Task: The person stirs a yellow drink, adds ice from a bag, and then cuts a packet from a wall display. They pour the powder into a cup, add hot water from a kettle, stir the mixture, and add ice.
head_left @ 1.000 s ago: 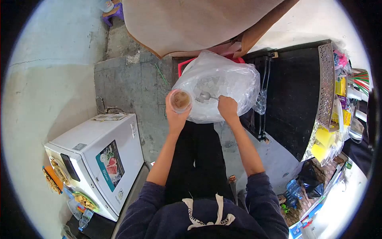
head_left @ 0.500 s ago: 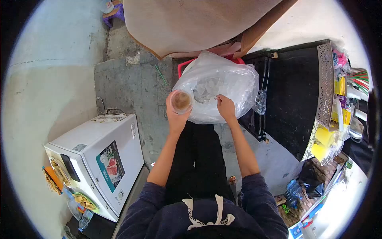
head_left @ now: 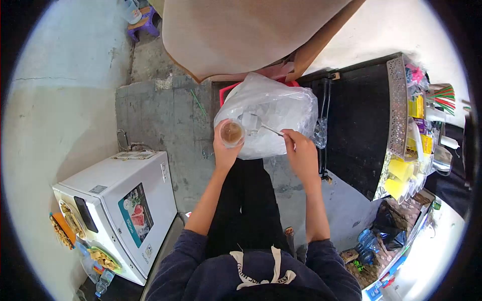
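Observation:
My left hand (head_left: 224,154) is wrapped round a clear plastic cup (head_left: 232,133) with a light brown drink in it, held over the near left edge of a big clear plastic bag (head_left: 293,103). My right hand (head_left: 301,153) grips the thin metal handle of a scoop (head_left: 271,129). The scoop's head is above the bag, close to the cup's right rim, and carries pale, translucent pieces that look like ice (head_left: 251,122). The bag sits in a red container (head_left: 223,94), of which only parts of the rim show.
On the left stands a white fridge (head_left: 115,205) with dishes on top. To the right is a black panel (head_left: 356,130) beside a shelf with yellow cups (head_left: 399,170) and straws (head_left: 444,98). A beige cloth (head_left: 251,35) hangs ahead, and a purple stool (head_left: 144,25) stands far left.
My right hand has drawn back out of the bag, toward me and slightly right, bringing the scoop with its pale pieces up beside the cup. The left hand still holds the cup.

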{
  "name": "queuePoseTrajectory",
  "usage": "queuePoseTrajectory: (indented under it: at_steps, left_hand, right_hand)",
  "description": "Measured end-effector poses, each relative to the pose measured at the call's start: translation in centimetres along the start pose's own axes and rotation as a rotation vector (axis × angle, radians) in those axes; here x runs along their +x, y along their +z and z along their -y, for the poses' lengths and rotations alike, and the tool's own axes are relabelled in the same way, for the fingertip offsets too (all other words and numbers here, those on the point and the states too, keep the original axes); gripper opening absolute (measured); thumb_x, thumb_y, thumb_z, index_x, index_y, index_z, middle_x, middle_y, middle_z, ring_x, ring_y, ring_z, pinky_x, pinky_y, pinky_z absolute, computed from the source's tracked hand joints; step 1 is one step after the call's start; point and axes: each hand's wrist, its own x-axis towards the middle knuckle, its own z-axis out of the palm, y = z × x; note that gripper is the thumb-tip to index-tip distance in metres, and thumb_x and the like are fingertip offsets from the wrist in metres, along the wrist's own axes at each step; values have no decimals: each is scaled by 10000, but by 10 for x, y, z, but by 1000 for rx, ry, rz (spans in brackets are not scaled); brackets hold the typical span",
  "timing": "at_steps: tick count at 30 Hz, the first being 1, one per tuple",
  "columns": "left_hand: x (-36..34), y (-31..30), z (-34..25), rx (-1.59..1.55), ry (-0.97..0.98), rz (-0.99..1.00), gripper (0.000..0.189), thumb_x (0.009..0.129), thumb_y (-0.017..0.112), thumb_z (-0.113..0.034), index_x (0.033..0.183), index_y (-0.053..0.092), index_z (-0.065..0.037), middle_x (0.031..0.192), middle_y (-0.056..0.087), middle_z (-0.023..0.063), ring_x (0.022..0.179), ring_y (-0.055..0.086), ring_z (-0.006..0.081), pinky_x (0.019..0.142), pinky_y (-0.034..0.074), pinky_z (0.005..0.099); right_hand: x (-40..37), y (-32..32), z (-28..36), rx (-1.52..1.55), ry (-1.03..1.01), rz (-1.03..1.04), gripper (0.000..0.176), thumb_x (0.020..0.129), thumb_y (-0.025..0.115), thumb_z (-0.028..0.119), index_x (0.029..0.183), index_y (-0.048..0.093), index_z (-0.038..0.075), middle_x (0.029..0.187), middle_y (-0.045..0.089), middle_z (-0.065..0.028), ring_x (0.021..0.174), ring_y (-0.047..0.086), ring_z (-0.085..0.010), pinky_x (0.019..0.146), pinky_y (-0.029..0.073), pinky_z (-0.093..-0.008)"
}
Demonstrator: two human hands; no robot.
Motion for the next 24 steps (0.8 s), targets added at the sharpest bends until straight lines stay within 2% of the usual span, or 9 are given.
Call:
queuePoseTrajectory:
  at_steps: [2, 6, 8, 10, 12, 14, 17, 20, 24]
  left_hand:
    - [0, 4, -5, -72, -35, 4, 642, 609, 738, 22, 1184, 455, -20, 1146, 498, 107, 1083, 500, 220, 947, 380, 326]
    - [1, 6, -24, -121, 46, 31, 642, 608, 742, 9, 1181, 454, -19, 1139, 503, 108, 1076, 500, 229, 947, 376, 333]
    - [0, 3, -40, -12, 95, 93, 660, 629, 765, -46, 1202, 438, -20, 1149, 491, 99, 1100, 477, 215, 951, 361, 328]
    - [-4, 4, -55, -52, 110, 127, 639, 637, 765, -67, 1189, 445, -18, 1144, 494, 104, 1098, 477, 222, 953, 359, 328]
    - [-9, 3, -77, -63, 124, 195, 615, 645, 762, -77, 1175, 456, -19, 1146, 492, 103, 1098, 479, 221, 955, 358, 329]
    - [-18, 3, -92, -42, 191, 249, 641, 616, 773, -52, 1175, 460, -22, 1133, 514, 113, 1083, 495, 230, 945, 372, 332]
    - [-35, 8, -108, -86, 164, 504, 633, 609, 799, -92, 1155, 489, -19, 1108, 540, 98, 1058, 518, 213, 941, 378, 330]
    - [-65, 24, -141, -133, 146, 726, 640, 614, 808, -114, 1160, 487, -22, 1115, 541, 90, 1070, 511, 204, 946, 375, 328]
    - [-116, 65, -172, -148, 168, 1001, 701, 629, 812, -135, 1210, 433, -34, 1173, 506, 87, 1116, 477, 196, 963, 358, 330]
  right_hand:
    - [-7, -2, 7, -57, -131, -66, 146, 861, 510, 100, 951, 618, 60, 788, 617, -147, 670, 583, -345, 609, 452, -409]
    - [-27, 4, 9, 100, -73, -179, 145, 873, 501, 94, 966, 607, 58, 822, 618, -158, 671, 579, -355, 588, 446, -414]
    - [-45, 3, 5, 153, -94, -248, 155, 891, 497, 119, 979, 603, 45, 776, 606, -155, 599, 572, -295, 562, 440, -367]
    - [-68, -6, 5, 291, 201, -132, 172, 907, 492, 144, 994, 598, 39, 713, 563, -156, 548, 521, -195, 544, 414, -306]
    - [-91, 6, -18, 359, 211, -201, 186, 914, 498, 162, 991, 597, 25, 710, 559, -97, 567, 471, -124, 537, 379, -265]
    - [-112, 12, -33, 789, 185, -176, 212, 924, 488, 178, 1033, 578, 20, 707, 538, -23, 573, 447, -96, 522, 352, -243]
    - [-142, -17, -26, 1226, 284, -49, 235, 937, 466, 192, 1093, 523, 25, 699, 475, 30, 569, 399, -65, 511, 329, -208]
    - [-174, -54, -28, 1352, 245, -19, 161, 942, 453, 185, 1052, 486, 73, 699, 422, 39, 575, 364, -30, 511, 307, -185]
    - [-236, -75, -66, 1463, 247, -205, 138, 940, 424, 181, 957, 451, 46, 658, 447, -6, 537, 402, -83, 492, 351, -232]
